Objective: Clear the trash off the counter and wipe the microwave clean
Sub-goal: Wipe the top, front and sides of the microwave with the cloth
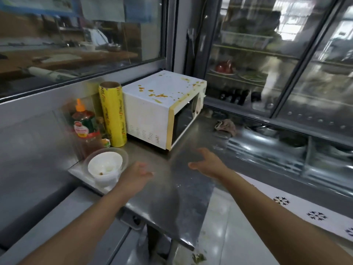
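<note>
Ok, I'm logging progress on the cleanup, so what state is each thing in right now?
microwave: door shut, orange splatter on top, unwiped
white cup: upright in a clear bowl, crumbs inside
wrap roll: standing on end
sauce bottle: upright, capped
rag: crumpled on the counter, untouched
left hand: open, empty
right hand: open, empty

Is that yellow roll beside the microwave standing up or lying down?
Standing upright. The yellow roll rests on its end on the counter, its open cardboard core facing up, left of the microwave.
</note>
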The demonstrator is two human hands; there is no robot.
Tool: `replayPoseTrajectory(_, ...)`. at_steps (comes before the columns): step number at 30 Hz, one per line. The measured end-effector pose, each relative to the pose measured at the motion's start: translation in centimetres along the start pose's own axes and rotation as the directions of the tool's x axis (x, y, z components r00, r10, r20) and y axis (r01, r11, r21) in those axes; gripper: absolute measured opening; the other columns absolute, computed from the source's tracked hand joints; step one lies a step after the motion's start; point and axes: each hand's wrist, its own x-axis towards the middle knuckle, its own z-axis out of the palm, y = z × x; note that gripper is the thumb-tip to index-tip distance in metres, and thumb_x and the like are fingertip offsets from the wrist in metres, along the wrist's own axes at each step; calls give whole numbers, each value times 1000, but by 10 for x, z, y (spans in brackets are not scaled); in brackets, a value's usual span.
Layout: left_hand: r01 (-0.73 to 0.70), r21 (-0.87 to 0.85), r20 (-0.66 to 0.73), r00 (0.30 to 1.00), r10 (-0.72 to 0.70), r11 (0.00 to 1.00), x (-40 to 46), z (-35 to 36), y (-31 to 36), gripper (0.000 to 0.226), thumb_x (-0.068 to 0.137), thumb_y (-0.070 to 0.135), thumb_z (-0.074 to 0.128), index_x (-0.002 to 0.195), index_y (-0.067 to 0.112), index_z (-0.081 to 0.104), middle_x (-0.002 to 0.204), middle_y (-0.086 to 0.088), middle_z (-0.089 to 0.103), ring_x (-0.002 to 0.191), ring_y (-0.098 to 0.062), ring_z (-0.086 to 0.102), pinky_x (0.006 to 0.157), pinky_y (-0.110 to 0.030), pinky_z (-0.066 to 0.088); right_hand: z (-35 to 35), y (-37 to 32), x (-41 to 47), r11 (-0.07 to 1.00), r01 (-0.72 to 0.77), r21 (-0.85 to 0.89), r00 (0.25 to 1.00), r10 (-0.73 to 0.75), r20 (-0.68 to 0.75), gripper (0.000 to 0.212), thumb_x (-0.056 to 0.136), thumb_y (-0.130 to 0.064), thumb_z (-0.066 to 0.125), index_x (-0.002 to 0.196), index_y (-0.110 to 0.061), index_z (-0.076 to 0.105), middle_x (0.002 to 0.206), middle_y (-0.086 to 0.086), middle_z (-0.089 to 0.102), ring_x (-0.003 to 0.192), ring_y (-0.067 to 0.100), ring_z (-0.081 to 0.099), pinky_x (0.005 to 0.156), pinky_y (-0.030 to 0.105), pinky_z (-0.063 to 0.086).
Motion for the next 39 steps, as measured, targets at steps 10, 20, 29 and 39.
replayPoseTrajectory(10,0,-87,80,997,7,996,-42,131,63,32,81,16,70,109,13,56,112,-14,63,98,-28,61,77,-29,43,-80,126,-58,998,4,63,998,0,-57,56,80,-24,68,130,-14,46,133,7,51,110,22,52,84,26,43)
replayPoseTrajectory(20,-44,-8,96,994,45,999,-114,273,154,44,87,24,64,126,10,50,123,-8,56,104,-19,55,81,-24,40,-190,258,-115,998,-19,67,996,25,-90,71,82,-33,68,141,-17,33,145,9,37,123,26,46,88,25,38)
replayPoseTrajectory(29,-77,-32,74,994,79,997,-88,326,219,28,88,17,63,115,14,54,101,-2,60,83,-10,56,75,-26,43,-246,291,-78,990,35,140,994,-20,-111,70,83,-31,67,143,-17,33,147,7,35,107,17,55,84,24,50)
replayPoseTrajectory(39,7,-33,81,997,-4,999,60,338,242,48,86,23,65,129,15,47,127,-6,55,113,-19,53,94,-31,42,-279,284,80,983,183,34,982,-180,-59,57,82,-27,65,134,-23,42,127,-1,48,73,-4,45,43,6,39)
